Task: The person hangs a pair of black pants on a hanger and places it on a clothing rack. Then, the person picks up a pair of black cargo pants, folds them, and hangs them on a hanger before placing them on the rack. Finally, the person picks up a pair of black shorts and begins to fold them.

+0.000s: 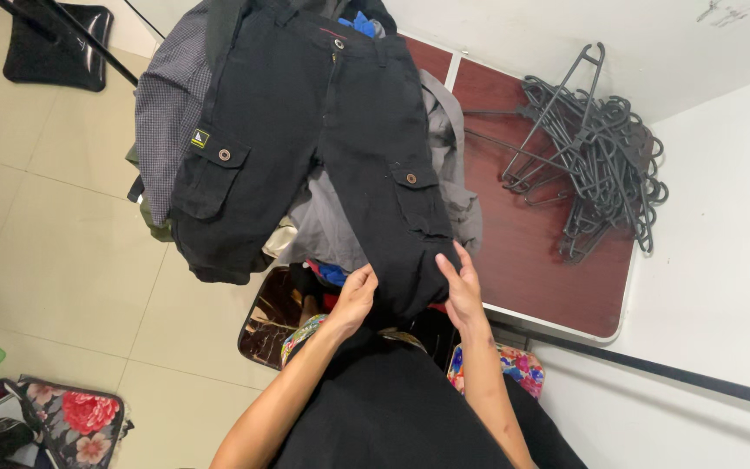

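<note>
We see a pair of black cargo trousers (305,130) spread front up over a heap of clothes (340,217) on the reddish-brown surface (549,260). They have flap pockets with round metal snaps and a small yellow patch. Their long axis runs from the waistband at the far end to the leg hems near us. Our left hand (353,300) and right hand (462,287) each pinch the hem of one leg. Dark hangers (592,148) lie piled to the right.
</note>
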